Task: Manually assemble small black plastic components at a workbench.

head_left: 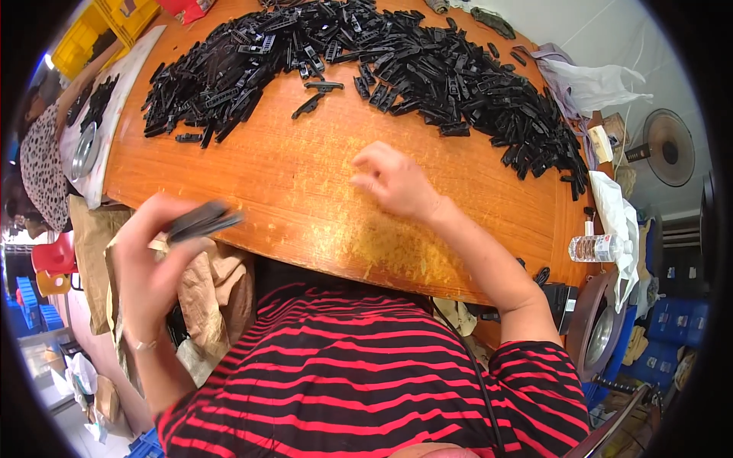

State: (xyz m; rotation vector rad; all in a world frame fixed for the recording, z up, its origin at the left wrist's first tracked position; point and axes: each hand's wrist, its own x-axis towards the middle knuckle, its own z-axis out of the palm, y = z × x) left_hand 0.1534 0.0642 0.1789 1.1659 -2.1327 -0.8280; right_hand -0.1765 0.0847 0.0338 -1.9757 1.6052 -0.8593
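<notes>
My left hand (147,263) is raised by the near left edge of the wooden table (305,175), above a brown paper sack (205,294). Between its thumb and fingers it grips a few slim black plastic parts (200,221), slightly blurred. Over the middle of the table is my right hand (395,182), its fingers bent, with a gap between thumb and forefinger and nothing visible in it. Just beyond lie two loose black parts (308,105), in front of a large heap of similar black plastic parts (427,65) that curves across the table's far side.
A clear plastic bottle (599,248) lies at the right edge near white plastic bags (592,84). A fan (666,147) stands farther right. On the left, a person in a spotted top (44,164) works at another table with a round metal dish (85,151). Yellow crates (95,34) stand far left.
</notes>
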